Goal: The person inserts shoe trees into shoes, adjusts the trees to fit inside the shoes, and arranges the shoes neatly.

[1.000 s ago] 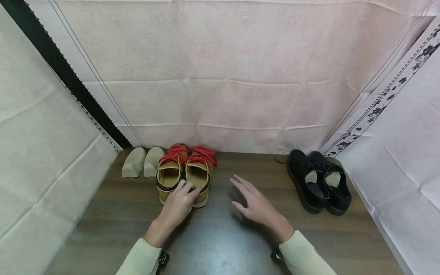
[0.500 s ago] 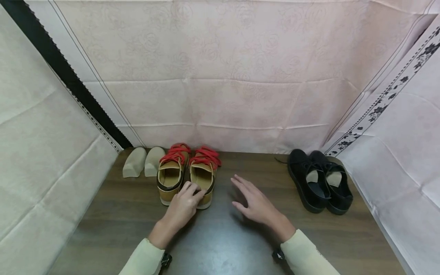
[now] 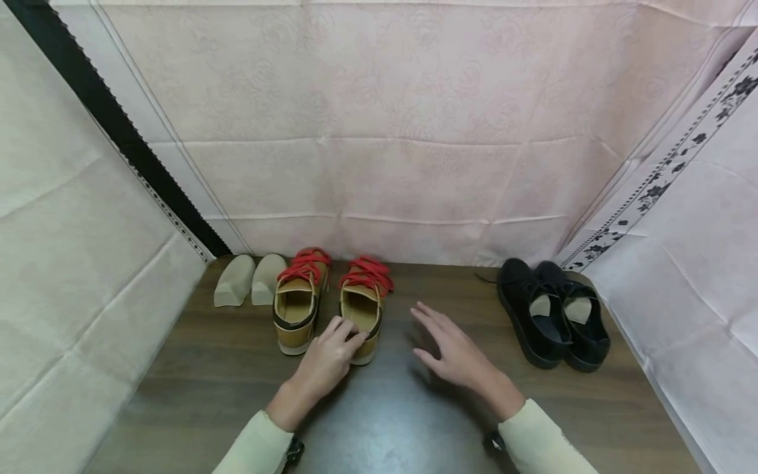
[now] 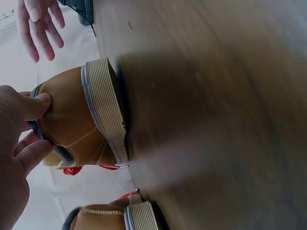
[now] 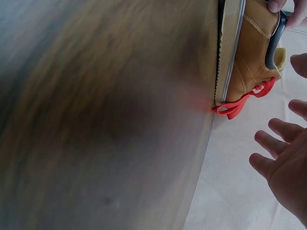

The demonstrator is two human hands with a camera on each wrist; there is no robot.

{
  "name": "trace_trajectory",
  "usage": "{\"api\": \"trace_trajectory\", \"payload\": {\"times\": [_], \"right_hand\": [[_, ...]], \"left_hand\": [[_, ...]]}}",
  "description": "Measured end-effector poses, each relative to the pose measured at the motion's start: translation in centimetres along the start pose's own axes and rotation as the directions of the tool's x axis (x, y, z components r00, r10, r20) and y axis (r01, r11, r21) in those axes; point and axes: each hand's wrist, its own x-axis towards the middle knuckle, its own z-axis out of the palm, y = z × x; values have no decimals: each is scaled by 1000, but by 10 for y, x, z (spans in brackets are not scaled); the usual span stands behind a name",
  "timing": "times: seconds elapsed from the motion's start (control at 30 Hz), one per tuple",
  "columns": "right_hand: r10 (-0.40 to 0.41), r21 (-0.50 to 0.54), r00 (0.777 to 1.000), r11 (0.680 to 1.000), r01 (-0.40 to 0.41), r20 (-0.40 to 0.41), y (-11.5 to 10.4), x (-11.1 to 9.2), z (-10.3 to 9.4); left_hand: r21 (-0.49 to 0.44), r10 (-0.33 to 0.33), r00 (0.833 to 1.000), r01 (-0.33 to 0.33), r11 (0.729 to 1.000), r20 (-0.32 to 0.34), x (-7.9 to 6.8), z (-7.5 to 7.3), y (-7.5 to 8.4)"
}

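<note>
My left hand point(image 3: 326, 359) pinches the padded heel collar of a tan shoe with red laces point(image 3: 362, 306). In the left wrist view, thumb and fingers grip the collar of this tan leather shoe point(image 4: 72, 103), its ribbed sole toward the wooden surface. Its mate, another tan shoe point(image 3: 293, 337), stands to the left, a strip of wood between the two. Both point their toes at the back cloth. To the right of the held shoe is my right hand point(image 3: 456, 355), fingers spread and touching nothing. The right wrist view also shows this hand point(image 5: 290, 165) apart from the shoe.
Two pale shoe inserts point(image 3: 233, 282) stand at the far left, close beside the tan shoes. A pair of black lace-up shoes point(image 3: 527, 316) with pale inserts inside stands at the right. Patterned cloth point(image 3: 385, 184) walls the wooden surface point(image 3: 426, 428) at the back and sides.
My left hand has moved the right tan shoe to the right, widening the space from its mate. My right hand has shifted slightly right, fingers still spread.
</note>
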Motion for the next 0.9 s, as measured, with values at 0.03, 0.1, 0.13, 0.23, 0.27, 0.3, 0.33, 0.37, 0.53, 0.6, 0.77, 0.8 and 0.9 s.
{"api": "trace_trajectory", "payload": {"times": [0.03,0.1,0.13,0.23,0.27,0.3,0.33,0.37,0.53,0.6,0.77,0.8,0.9], "right_hand": [[0,-5,1000,1000,0,3,1,-2,-1],[-3,-10,1000,1000,3,8,4,-5,-4],[-5,-10,1000,1000,6,9,6,-7,-5],[-1,-10,1000,1000,1,12,10,-12,-8],[0,-10,1000,1000,0,12,11,-13,-10],[1,-12,1000,1000,-1,12,12,-14,-11],[5,-14,1000,1000,-5,15,13,-15,-12],[7,-18,1000,1000,-7,18,14,-17,-13],[7,-33,1000,999,-7,23,17,-21,-18],[9,-40,1000,999,-9,23,19,-23,-20],[6,-68,1000,998,-4,19,24,-26,-23],[4,-76,1000,997,-3,17,26,-28,-23],[3,-89,1000,996,-2,9,30,-31,-22]], "left_hand": [[-1,5,1000,-5,1000,2,1,1,2],[5,16,1000,-16,1000,8,3,2,5],[4,19,1000,-19,1000,11,4,3,6],[3,31,999,-31,1000,12,7,6,10],[3,35,999,-35,999,11,8,6,11],[2,40,999,-40,999,7,9,7,12],[-1,46,999,-46,999,2,9,8,13],[-3,50,999,-50,999,-1,10,9,14],[-3,67,998,-67,998,-4,13,12,21],[-4,67,998,-67,998,12,15,13,24],[-13,66,996,-66,998,52,19,14,32],[-15,70,996,-69,998,55,21,15,33],[-15,85,995,-84,996,49,24,17,37]]}}
